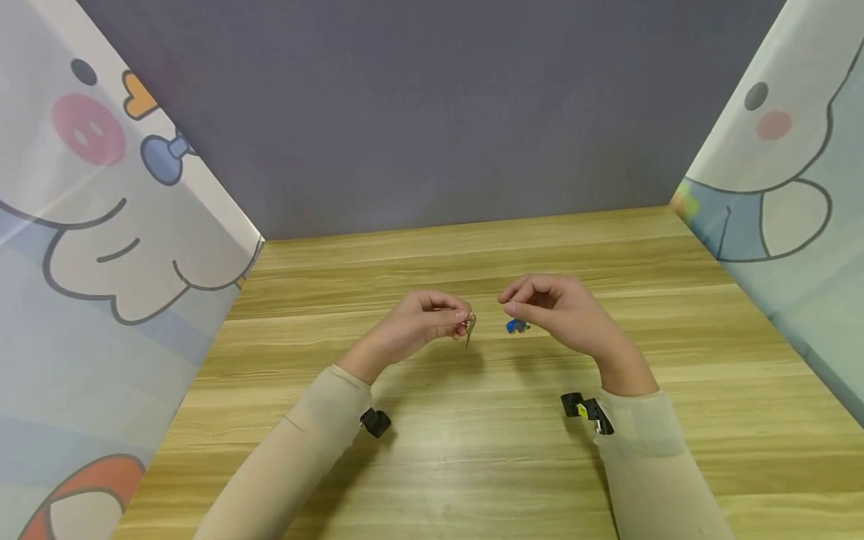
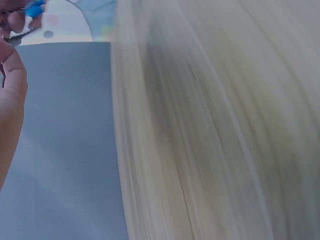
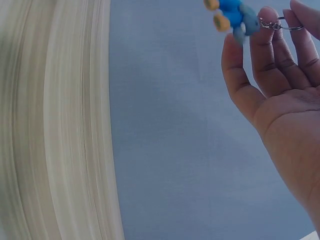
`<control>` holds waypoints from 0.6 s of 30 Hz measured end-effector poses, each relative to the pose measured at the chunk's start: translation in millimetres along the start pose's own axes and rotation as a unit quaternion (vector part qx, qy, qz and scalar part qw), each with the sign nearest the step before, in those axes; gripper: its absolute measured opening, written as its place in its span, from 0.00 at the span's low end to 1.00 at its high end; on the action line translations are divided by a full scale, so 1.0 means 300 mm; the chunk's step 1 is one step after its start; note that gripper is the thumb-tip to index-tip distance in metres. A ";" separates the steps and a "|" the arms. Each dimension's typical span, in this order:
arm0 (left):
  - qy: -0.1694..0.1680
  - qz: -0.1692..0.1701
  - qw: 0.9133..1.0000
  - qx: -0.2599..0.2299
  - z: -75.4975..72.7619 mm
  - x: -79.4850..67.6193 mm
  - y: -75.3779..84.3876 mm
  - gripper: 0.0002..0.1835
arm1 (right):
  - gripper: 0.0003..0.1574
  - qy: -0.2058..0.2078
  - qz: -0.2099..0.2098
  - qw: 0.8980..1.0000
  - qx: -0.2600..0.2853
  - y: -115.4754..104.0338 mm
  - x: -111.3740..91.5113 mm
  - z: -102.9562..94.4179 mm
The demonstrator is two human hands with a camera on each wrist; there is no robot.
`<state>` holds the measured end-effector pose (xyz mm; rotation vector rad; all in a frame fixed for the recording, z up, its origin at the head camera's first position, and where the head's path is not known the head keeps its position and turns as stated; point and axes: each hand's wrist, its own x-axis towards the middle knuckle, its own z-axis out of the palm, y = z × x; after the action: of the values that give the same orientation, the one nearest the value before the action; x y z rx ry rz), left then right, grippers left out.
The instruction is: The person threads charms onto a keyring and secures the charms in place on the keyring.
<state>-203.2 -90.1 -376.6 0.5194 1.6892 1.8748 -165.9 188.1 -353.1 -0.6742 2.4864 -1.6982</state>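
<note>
In the head view my left hand (image 1: 425, 324) pinches a small metal key (image 1: 470, 331) between thumb and fingertips, and its thin shaft hangs downward. A short way to the right, my right hand (image 1: 556, 307) holds a keychain by its metal ring (image 3: 294, 27), thumb against fingers. From that ring a short chain carries a small blue figure (image 1: 516, 326) with a grey head and yellow-orange feet, dangling below the fingers. The two hands are apart, raised above the table. In the left wrist view the left hand (image 2: 11, 95) is mostly cut off, and its fingertips are partly hidden.
Under both hands lies a wood-grain table (image 1: 472, 465). A grey panel (image 1: 459, 112) stands along its back edge. Cartoon-printed sheets flank it, on the left (image 1: 169, 247) and on the right (image 1: 796, 247). Black wrist cameras (image 1: 375, 422) sit by the sleeves.
</note>
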 end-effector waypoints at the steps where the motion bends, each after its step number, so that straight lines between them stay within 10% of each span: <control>1: 0.003 0.001 1.000 -0.025 0.005 -0.001 0.006 0.11 | 0.07 0.001 -0.001 1.000 0.000 -0.001 0.000 0.001; 18: -0.031 0.062 0.996 -0.059 0.048 -0.016 0.039 0.12 | 0.06 0.006 -0.022 1.000 -0.002 -0.027 -0.004 0.005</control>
<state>-192.4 -82.6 -362.8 0.6407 1.5273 2.0100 -161.9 184.9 -346.7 -0.7268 2.5018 -1.7183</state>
